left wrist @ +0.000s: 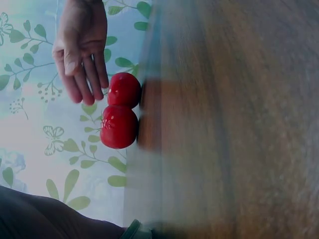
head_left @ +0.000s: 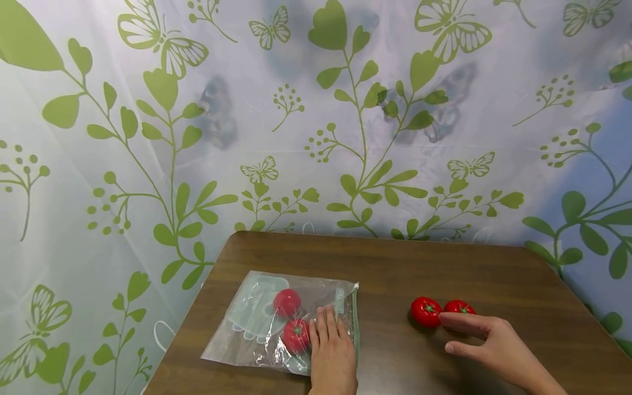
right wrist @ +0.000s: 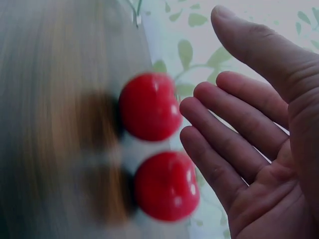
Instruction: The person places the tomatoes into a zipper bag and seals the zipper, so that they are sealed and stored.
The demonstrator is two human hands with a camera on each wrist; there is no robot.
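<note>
Two red tomatoes with green stem tops, one on the left [head_left: 426, 312] and one on the right [head_left: 460, 307], sit side by side on the table's right half. My right hand [head_left: 486, 343] hovers just in front of and above them, fingers extended and thumb apart, holding nothing; in the right wrist view its fingertips [right wrist: 188, 107] are close to the tomatoes [right wrist: 149, 107]. My left hand [head_left: 332, 351] rests flat, fingers straight, on the right part of a clear zip bag [head_left: 321, 291]. Inside the bag lie two more tomatoes, an upper one [head_left: 287, 303] and a lower one [head_left: 297, 336].
The brown wooden table [head_left: 390, 263] carries the bag on its left. A pale green print [head_left: 252, 307] shows on the bag, and a green zip strip [head_left: 356, 323] runs along its right edge. Behind hangs a curtain [head_left: 276, 131] with green leaves and butterflies.
</note>
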